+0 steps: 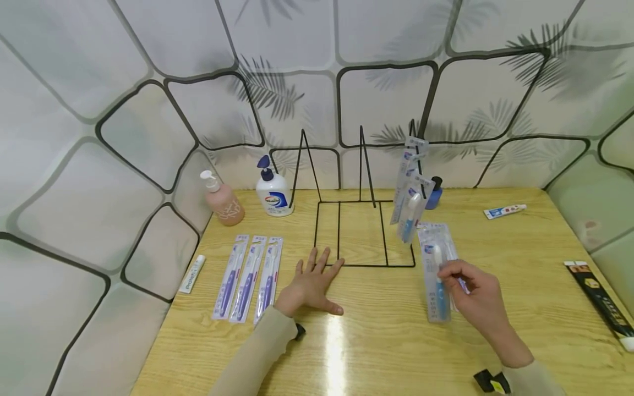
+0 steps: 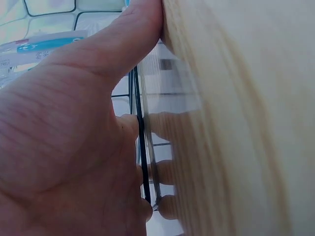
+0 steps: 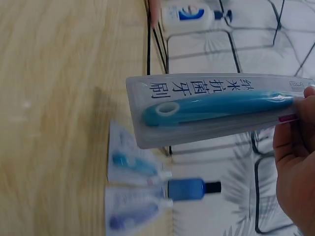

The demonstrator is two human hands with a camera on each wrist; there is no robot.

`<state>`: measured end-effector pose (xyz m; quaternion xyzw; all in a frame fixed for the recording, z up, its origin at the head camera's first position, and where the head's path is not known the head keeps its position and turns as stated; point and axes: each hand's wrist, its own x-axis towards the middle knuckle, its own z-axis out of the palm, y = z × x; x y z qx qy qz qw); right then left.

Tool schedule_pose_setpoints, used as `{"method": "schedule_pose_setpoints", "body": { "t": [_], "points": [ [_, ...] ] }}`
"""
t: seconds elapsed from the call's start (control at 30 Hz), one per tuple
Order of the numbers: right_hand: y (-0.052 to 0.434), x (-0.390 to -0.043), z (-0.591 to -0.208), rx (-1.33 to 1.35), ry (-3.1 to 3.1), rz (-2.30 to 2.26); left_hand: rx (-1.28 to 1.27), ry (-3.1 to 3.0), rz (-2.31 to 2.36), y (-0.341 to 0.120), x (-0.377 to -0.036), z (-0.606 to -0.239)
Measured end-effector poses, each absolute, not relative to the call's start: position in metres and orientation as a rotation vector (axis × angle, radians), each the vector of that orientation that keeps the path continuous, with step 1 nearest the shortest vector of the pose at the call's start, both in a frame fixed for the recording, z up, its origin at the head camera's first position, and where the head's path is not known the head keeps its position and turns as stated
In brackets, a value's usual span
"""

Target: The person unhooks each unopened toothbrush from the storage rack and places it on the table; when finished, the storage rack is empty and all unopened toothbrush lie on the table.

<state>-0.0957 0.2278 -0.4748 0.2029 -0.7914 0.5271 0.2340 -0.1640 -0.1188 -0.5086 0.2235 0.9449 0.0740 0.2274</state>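
My right hand pinches a blister pack with a blue toothbrush around its middle. Under and behind it, more toothbrush packs lie on the table, one blue and one purple. With fingers spread, my left hand rests at the front left corner of a black wire rack, fingertips at the front bar. Several toothbrush packs hang from the rack's right upright, the front one blue. Left of my left hand, three packs with purple toothbrushes lie side by side.
Behind the left packs stand a pink pump bottle and a white pump bottle. A blue bottle is behind the hanging packs. Toothpaste tubes lie at the back right and far left; a black toothpaste tube lies along the right edge.
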Motion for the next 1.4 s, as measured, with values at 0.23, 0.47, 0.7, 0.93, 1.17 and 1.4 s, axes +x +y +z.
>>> {"method": "schedule_pose_setpoints", "body": {
  "t": [0.23, 0.47, 0.7, 0.93, 1.17, 1.4],
  "points": [
    [0.269, -0.115, -0.468, 0.196, -2.413, 1.264, 0.618, 2.598, 0.206, -0.119, -0.164, -0.508],
    [0.31, -0.152, -0.468, 0.005, -2.837, 1.069, 0.617, 2.6, 0.218, -0.119, -0.163, -0.506],
    [0.332, -0.187, -0.477, 0.046, -3.097, 1.109, 0.615, 2.6, 0.215, -0.119, -0.164, -0.505],
    [0.333, -0.203, -0.487, -0.015, -3.181, 1.167, 0.617, 2.598, 0.22, -0.119, -0.163, -0.505],
    [0.335, -0.207, -0.494, -0.049, -3.225, 1.147, 0.616, 2.595, 0.23, -0.119, -0.163, -0.505],
    [0.333, -0.207, -0.496, -0.038, -3.24, 1.02, 0.618, 2.598, 0.223, -0.119, -0.164, -0.505]
  ]
}}
